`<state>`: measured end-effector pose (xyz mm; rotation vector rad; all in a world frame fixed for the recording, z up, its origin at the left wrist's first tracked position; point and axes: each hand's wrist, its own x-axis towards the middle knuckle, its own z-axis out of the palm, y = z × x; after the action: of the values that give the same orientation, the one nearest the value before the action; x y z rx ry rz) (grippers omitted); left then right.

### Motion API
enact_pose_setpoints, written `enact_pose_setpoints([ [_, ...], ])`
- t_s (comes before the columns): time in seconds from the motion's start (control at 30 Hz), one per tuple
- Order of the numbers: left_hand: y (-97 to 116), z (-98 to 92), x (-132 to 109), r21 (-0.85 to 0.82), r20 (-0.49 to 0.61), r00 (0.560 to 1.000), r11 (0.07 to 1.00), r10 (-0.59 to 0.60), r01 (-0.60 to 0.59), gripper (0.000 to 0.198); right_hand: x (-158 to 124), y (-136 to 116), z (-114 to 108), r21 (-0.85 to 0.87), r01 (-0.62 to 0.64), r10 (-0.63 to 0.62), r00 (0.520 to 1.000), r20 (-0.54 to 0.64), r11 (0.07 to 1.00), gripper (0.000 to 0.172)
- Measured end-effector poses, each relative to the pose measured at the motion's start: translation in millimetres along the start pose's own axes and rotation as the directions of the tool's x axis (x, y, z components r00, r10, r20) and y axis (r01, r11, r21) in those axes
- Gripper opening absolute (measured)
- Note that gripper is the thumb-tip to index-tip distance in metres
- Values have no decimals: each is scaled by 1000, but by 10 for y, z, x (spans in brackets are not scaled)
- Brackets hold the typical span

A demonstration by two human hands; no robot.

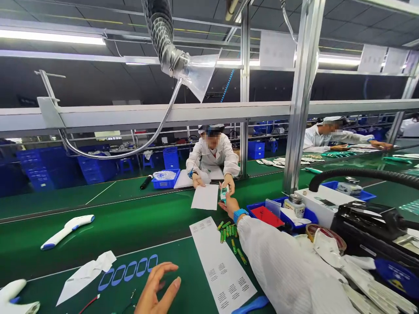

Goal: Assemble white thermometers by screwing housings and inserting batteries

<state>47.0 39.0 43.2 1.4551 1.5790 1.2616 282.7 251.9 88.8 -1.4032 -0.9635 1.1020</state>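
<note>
My right hand (pixel 230 206), with a blue wristband, reaches far across the bench. Its fingers close on the lower end of a small white-and-green device (pixel 224 194), while a co-worker's hand holds the same device from the other side. Near the front edge my left hand (pixel 157 290) hovers, fingers apart and holding nothing. Beside it lie several blue oval frames (pixel 130 271). A printed paper strip (pixel 222 268) stretches between my two arms, and green batteries (pixel 233 246) lie at its right edge. The co-worker also holds a white sheet (pixel 205 197).
A white thermometer-shaped housing (pixel 67 231) lies at left, above crumpled paper (pixel 87 274). Blue trays (pixel 307 216), a black-topped machine (pixel 369 229) and white shells (pixel 360 279) crowd the right. A clear funnel (pixel 201 74) hangs overhead. Another person works at the far right.
</note>
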Motion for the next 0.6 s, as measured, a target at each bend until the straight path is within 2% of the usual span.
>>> enact_pose_setpoints([
  [0.13,-24,-2,3,-22,28,1000,1000,1,0,38,-65,-67,-26,36,-23,23,1000,-20,999,28],
  [0.23,20,-73,1,-15,52,998,1000,22,-21,36,-228,-147,-151,35,12,-11,1000,-11,999,29],
  [0.33,201,-165,-29,37,102,994,999,26,-30,39,-553,-234,-359,22,100,-101,994,40,995,29],
  [0.4,399,-194,-64,92,76,995,993,70,-77,47,-861,-303,-498,0,170,-168,975,147,985,32],
  [0.47,628,-189,-97,178,55,981,965,186,-193,62,-1215,-383,-595,-50,214,-184,920,346,976,36],
  [0.5,741,-178,-112,226,73,962,935,262,-272,72,-1393,-423,-621,-86,224,-160,871,465,971,37],
  [0.57,938,-149,-138,278,208,908,868,363,-410,83,-1710,-492,-631,-162,235,-68,739,670,958,36],
  [0.6,1015,-136,-151,273,313,881,855,354,-441,77,-1829,-515,-621,-191,239,-22,675,738,952,34],
])
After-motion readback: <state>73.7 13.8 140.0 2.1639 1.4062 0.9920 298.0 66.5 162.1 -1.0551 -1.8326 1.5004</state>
